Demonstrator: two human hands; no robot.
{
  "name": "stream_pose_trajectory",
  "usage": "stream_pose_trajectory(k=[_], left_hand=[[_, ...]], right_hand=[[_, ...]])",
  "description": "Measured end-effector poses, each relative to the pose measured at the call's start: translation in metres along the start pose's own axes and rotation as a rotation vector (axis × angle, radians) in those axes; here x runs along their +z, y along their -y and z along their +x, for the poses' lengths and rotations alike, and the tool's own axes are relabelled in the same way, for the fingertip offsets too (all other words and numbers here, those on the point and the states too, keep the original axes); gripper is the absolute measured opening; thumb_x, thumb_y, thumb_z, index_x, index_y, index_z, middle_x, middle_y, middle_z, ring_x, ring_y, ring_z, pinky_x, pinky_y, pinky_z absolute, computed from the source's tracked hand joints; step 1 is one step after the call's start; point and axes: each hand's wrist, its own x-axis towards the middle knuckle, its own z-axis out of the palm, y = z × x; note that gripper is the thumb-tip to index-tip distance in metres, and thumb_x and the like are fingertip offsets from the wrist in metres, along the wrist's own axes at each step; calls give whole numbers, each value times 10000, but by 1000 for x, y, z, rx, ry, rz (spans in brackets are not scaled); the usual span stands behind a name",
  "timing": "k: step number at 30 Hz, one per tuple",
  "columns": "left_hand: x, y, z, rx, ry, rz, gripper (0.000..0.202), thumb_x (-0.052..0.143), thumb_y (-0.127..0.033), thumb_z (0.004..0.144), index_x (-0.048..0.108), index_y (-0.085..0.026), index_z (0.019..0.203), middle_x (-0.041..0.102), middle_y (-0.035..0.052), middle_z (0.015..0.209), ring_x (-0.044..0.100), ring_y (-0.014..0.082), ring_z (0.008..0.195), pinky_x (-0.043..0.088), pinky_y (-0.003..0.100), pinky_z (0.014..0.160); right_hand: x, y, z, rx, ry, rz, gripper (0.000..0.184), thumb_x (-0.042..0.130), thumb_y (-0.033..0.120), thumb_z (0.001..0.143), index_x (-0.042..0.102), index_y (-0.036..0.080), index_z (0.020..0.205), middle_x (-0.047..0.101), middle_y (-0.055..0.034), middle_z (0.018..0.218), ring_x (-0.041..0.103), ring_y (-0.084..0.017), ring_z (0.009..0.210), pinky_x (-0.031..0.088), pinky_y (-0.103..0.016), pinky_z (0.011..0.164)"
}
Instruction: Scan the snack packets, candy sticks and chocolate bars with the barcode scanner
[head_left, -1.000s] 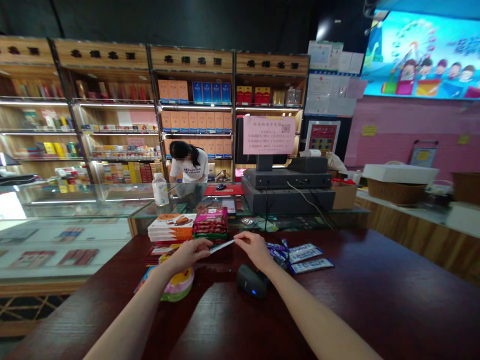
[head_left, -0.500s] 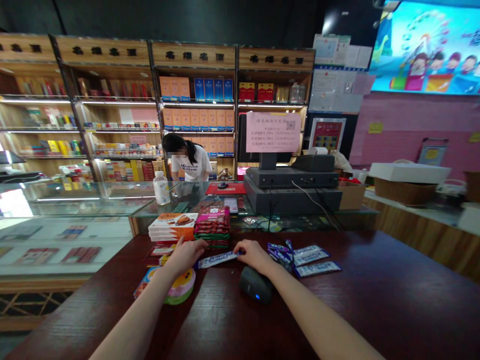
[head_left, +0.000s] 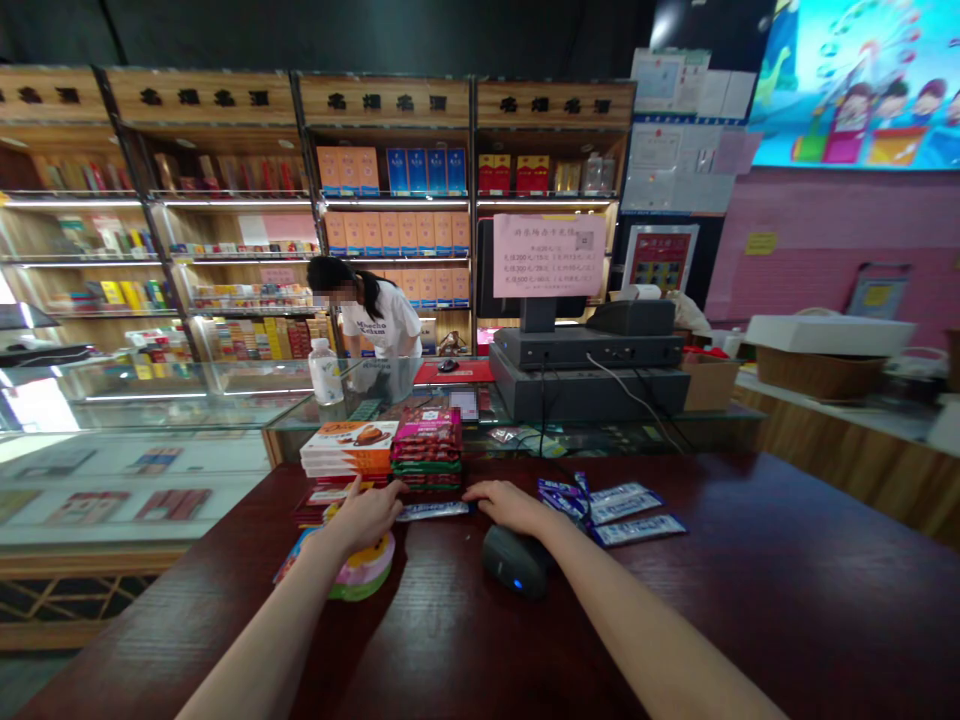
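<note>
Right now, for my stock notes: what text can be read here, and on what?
"名烟名酒" on the wooden shelf header
Pink notice: too blurred to read.
T-shirt: print too blurred to read.
Packets: labels too small to read.

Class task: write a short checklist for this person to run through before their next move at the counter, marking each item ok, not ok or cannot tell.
1. Blue-printed sachet strip lying flat on the dark wooden counter: ok.
2. Left hand beside the strip, not gripping it: ok.
3. Right hand touching the strip's right end: cannot tell.
4. Black handheld scanner clear of the strip, blue light lit: ok.
5. Loose sachets apart from the strip: ok.
6. Strip's printing readable: cannot tell.
</note>
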Motion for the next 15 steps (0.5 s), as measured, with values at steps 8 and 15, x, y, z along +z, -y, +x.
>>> stream_pose_trajectory(k=[8,15], left_hand=[[1,2,-1,-16,29,60,415,277,-223,948,600,-247,1206,727,118,1159,670,263,1108,253,610,1106],[1,-2,-5,18,44,142,391,315,-176,927,668,-251,1078,598,119,1368,643,271,1142,258,622,1105]], right_hand=[[-2,-3,-8,44,118,-82,580,476,48,838,663,373,1281,570,-47,1450,488,-298,1366,364,-560,1108],[-8,6,-6,186,205,-214,594,474,124,910,517,453,1402,404,-53,1576,279,-344,1482,263,-677,1106]])
